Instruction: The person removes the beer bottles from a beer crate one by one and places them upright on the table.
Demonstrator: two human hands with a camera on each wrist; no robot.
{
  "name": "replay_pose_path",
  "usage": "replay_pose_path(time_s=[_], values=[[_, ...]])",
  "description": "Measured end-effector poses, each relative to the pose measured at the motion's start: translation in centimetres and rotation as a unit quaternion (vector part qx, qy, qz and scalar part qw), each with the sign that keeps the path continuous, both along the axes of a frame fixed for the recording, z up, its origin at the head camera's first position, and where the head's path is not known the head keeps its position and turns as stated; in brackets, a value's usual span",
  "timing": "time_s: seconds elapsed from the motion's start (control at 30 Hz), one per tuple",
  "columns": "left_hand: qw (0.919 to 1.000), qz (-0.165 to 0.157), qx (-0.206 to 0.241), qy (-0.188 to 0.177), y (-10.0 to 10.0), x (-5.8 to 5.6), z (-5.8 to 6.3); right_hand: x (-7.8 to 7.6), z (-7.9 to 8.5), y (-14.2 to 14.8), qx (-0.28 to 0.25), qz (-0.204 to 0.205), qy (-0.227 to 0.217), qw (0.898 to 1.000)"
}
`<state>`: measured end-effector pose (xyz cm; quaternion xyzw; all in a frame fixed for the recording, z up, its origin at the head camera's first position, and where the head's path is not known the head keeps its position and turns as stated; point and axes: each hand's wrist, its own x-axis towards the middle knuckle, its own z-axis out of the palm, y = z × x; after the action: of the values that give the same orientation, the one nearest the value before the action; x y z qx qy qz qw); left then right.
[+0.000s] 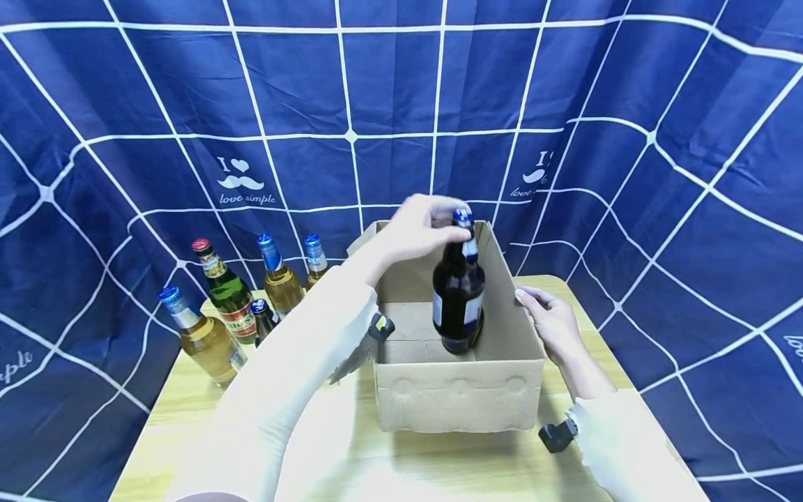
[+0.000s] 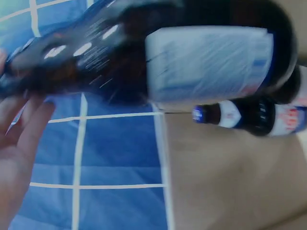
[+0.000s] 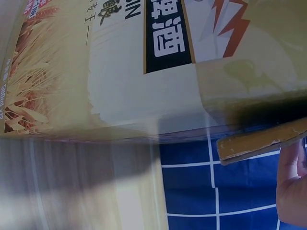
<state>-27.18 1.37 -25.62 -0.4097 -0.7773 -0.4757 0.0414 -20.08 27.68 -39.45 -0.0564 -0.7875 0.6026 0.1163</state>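
My left hand [image 1: 422,226] grips the neck of a dark brown beer bottle [image 1: 459,296] with a blue cap. The bottle stands nearly upright inside an open cardboard box [image 1: 461,394], towards its right wall. In the left wrist view the held bottle's label [image 2: 208,62] is blurred. Another dark beer bottle with a blue cap [image 2: 261,116] shows in the box beyond it, mostly hidden in the head view. My right hand [image 1: 555,321] holds the box's right rim, thumb at the edge; in the right wrist view its fingers are beside a cardboard flap [image 3: 261,141].
On the left of the wooden table [image 1: 351,453] stand several bottles: a green one with a red cap [image 1: 232,296], clear amber ones with blue tops [image 1: 210,341], and a dark one [image 1: 262,321] partly behind my left sleeve. A blue gridded curtain [image 1: 389,84] surrounds the table.
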Motion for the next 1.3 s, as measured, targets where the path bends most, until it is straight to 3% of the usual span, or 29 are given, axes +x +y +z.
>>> replay_pose_path(time_s=[0.1, 0.2, 0.4, 0.5, 0.67, 0.77, 0.9, 1.03, 1.17, 1.3], values=[[0.9942, 0.058, 0.091, 0.005, -1.2, 0.9, 1.7, 0.0, 0.0, 0.0, 0.006, -0.004, -0.004, 1.000], [0.9810, 0.094, 0.169, 0.002, -2.5, 1.8, 3.3, 0.1, 0.0, 0.1, 0.006, -0.008, -0.012, 1.000], [0.9446, 0.107, 0.308, 0.041, -6.2, 3.7, 5.7, 0.0, -0.2, 0.1, -0.007, -0.004, -0.011, 1.000], [0.9306, 0.113, 0.340, 0.072, -8.6, 4.7, 6.2, -0.1, -0.3, 0.1, -0.008, -0.001, -0.009, 1.000], [0.9227, 0.126, 0.356, 0.077, -12.4, 6.3, 5.8, 0.1, -0.2, 0.1, 0.009, -0.008, -0.021, 1.000], [0.9224, 0.136, 0.355, 0.071, -14.6, 7.3, 4.7, 0.3, 0.0, 0.2, 0.015, -0.008, -0.029, 0.999], [0.9233, 0.146, 0.348, 0.073, -17.6, 8.9, 2.1, 0.4, 0.1, 0.2, 0.007, -0.003, -0.032, 0.999], [0.9267, 0.159, 0.334, 0.067, -20.6, 10.4, -1.2, 0.3, 0.1, 0.3, -0.006, 0.002, -0.033, 0.999], [0.9269, 0.174, 0.331, 0.031, -23.4, 11.8, -4.8, 0.2, 0.1, 0.3, -0.012, 0.007, -0.032, 0.999], [0.9192, 0.239, 0.313, -0.001, -26.1, 13.2, -8.5, 0.1, 0.1, 0.1, -0.004, 0.006, -0.029, 1.000]])
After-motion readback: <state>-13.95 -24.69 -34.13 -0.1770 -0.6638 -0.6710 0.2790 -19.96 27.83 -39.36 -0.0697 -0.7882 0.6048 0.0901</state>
